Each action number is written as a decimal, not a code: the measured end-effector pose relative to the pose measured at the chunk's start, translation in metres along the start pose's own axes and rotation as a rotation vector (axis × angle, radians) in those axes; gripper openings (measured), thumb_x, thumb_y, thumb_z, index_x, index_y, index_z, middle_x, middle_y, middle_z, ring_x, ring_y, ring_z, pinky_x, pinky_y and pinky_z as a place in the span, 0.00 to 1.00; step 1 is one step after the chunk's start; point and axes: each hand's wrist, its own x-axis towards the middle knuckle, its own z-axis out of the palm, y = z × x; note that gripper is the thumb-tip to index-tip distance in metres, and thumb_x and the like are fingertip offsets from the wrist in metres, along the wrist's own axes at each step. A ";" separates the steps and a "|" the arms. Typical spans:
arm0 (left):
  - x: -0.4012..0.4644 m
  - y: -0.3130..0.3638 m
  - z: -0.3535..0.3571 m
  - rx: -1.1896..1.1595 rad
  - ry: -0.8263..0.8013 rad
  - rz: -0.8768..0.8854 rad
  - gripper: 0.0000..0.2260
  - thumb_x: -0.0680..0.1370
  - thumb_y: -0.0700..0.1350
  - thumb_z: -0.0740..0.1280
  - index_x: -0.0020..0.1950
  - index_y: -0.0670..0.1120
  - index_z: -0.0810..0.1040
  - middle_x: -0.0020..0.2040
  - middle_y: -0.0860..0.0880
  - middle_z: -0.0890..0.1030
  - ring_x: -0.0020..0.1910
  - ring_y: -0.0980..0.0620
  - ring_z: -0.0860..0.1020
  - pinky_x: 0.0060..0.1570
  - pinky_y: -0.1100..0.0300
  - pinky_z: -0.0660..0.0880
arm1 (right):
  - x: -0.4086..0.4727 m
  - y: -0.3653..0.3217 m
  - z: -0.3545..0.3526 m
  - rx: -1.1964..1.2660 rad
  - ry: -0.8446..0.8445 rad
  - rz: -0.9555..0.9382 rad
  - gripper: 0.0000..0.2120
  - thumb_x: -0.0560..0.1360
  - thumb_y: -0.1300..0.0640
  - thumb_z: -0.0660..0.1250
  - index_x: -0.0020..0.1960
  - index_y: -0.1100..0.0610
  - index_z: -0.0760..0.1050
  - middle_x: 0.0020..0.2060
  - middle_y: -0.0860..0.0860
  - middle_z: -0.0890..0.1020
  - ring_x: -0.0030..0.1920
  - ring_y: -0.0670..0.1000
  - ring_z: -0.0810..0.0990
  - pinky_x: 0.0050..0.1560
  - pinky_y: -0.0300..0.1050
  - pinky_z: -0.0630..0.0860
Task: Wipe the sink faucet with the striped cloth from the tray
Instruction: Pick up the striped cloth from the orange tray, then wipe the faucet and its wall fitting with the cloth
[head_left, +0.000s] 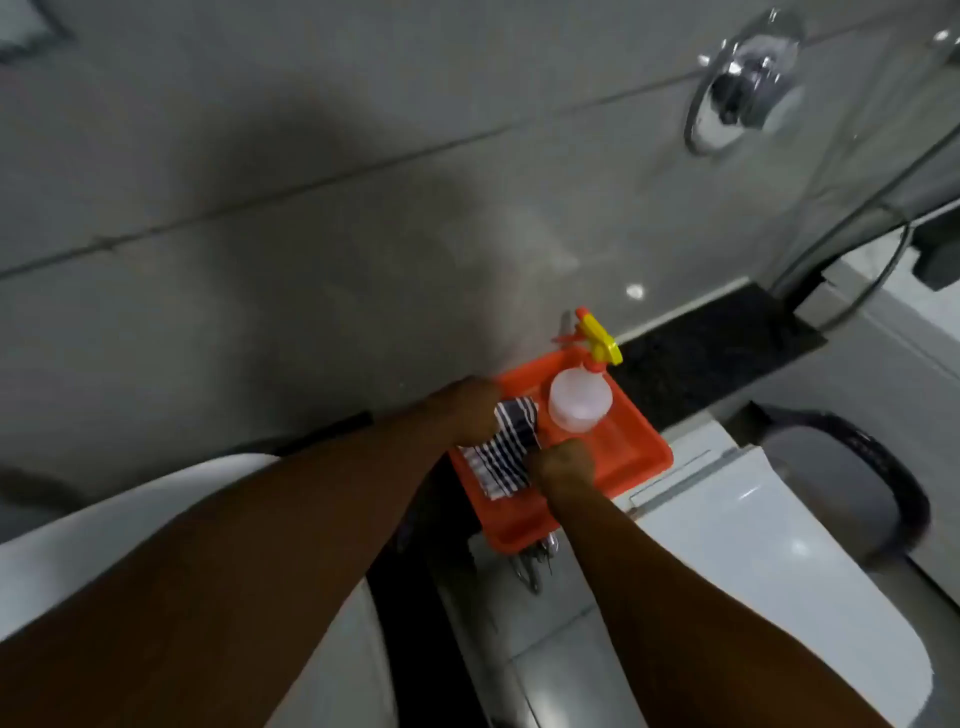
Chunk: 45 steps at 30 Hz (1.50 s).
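An orange tray (631, 457) sits on a dark ledge against the tiled wall. In its left half lies the dark-and-white striped cloth (501, 457). My left hand (467, 410) grips the cloth's far upper end, and my right hand (566, 465) pinches its right edge. Both hands hold the cloth low over the tray. A white spray bottle (579, 402) with a yellow and orange trigger head (600, 340) stands in the tray's far half. The sink faucet is hidden or out of view.
A white basin rim (124, 499) curves at the lower left. A white toilet tank and lid (753, 519) lie to the right, with a black bin (857, 473) beyond. A chrome wall valve (743, 88) is mounted at the upper right.
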 end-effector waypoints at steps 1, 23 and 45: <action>0.012 -0.002 0.008 0.029 -0.047 -0.019 0.16 0.77 0.43 0.65 0.62 0.38 0.76 0.65 0.37 0.78 0.63 0.38 0.77 0.61 0.49 0.74 | 0.014 0.005 0.004 0.001 0.000 0.005 0.15 0.74 0.62 0.70 0.58 0.70 0.78 0.57 0.66 0.82 0.58 0.64 0.81 0.60 0.55 0.78; -0.008 -0.015 -0.046 -0.477 -0.040 0.033 0.04 0.63 0.42 0.71 0.35 0.42 0.80 0.34 0.48 0.83 0.35 0.56 0.80 0.36 0.58 0.76 | 0.016 -0.070 -0.052 0.354 -0.190 -0.251 0.13 0.71 0.66 0.67 0.31 0.54 0.80 0.24 0.45 0.81 0.29 0.45 0.80 0.32 0.35 0.76; -0.445 -0.122 -0.288 -1.158 0.509 -0.598 0.16 0.73 0.38 0.74 0.58 0.33 0.79 0.45 0.41 0.88 0.41 0.47 0.87 0.40 0.53 0.85 | -0.296 -0.301 0.023 0.432 -0.745 -0.329 0.08 0.75 0.61 0.71 0.53 0.64 0.81 0.42 0.58 0.87 0.36 0.53 0.87 0.31 0.46 0.84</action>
